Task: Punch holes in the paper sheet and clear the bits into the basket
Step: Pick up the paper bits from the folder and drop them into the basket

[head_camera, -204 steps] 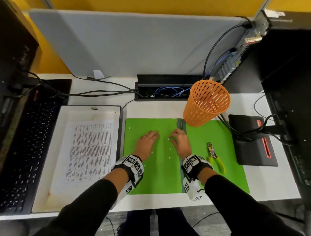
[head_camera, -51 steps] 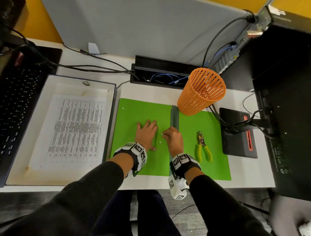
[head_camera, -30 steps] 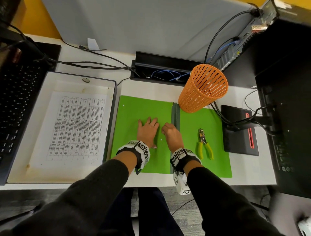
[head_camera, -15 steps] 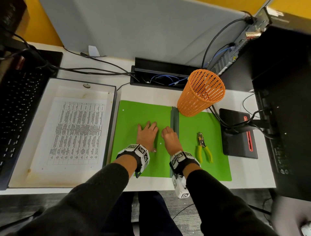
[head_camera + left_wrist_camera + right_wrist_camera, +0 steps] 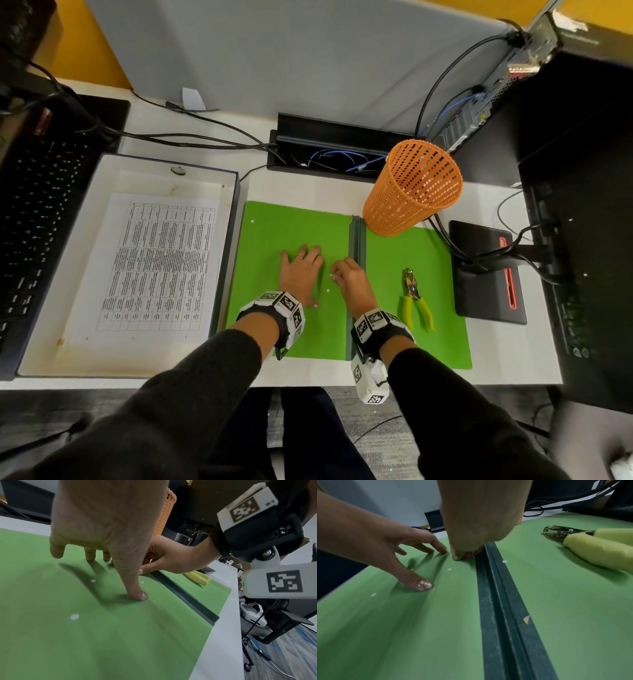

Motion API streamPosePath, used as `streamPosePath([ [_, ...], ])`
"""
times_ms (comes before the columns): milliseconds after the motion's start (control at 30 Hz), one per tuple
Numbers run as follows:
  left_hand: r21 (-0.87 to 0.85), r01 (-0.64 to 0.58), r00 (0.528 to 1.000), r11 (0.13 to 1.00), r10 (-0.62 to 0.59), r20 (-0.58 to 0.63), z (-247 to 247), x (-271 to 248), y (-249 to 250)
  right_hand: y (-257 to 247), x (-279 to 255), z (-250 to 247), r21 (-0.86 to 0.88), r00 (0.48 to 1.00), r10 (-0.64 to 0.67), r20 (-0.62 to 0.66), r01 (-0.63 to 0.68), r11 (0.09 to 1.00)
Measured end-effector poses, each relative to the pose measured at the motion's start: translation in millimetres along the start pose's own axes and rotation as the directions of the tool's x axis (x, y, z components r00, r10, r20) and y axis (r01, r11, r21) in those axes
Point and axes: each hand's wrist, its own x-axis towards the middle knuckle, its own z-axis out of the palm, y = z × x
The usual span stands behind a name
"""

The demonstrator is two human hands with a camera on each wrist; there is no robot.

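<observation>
From the head camera, the punching looks finished and the clearing is under way: the punch (image 5: 415, 298) with yellow handles lies idle on the right half of the open green folder (image 5: 291, 233), toward the desk's front edge, and the printed sheet (image 5: 157, 263) rests in a white tray (image 5: 85, 356) at the left of the desk (image 5: 513, 359). The orange basket (image 5: 411, 192) stands at the folder's back edge, just right of its dark spine (image 5: 357, 240). The left hand (image 5: 301, 270) lies flat with fingers spread on the folder's left half; the right hand (image 5: 351, 277) is bunched just left of the spine, fingertips drawn together. A few white bits (image 5: 328, 291) are loose on the green, one far off near the back left corner. The left wrist camera shows that hand's thumb and fingertips pressing the folder, holding nothing, with bits lying beside them, and the right hand's fingertips pinched together against the spine. The right wrist camera shows the same pinch low on the surface; something small and pale seems caught in it, though I cannot tell for sure. More bits lie near the left thumb and one on the right half. By my judgement most of the gathering remains, and whether any bits are already in the basket cannot be seen.
</observation>
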Motion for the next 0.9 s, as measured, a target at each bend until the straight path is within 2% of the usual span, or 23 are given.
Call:
streamPosePath([
  [633, 0.011, 0.007, 1.0, 1.0, -0.007, 0.005, 0, 1, 3, -8, 4, -1, -0.19, 0.997, -0.029, 0.074, 0.043, 0.981],
  [900, -0.005, 0.009, 1.0, 1.0, -0.009, -0.006, -2, 1, 3, -11, 5, -1, -0.201, 0.998, -0.028, 0.063, 0.04, 0.979],
])
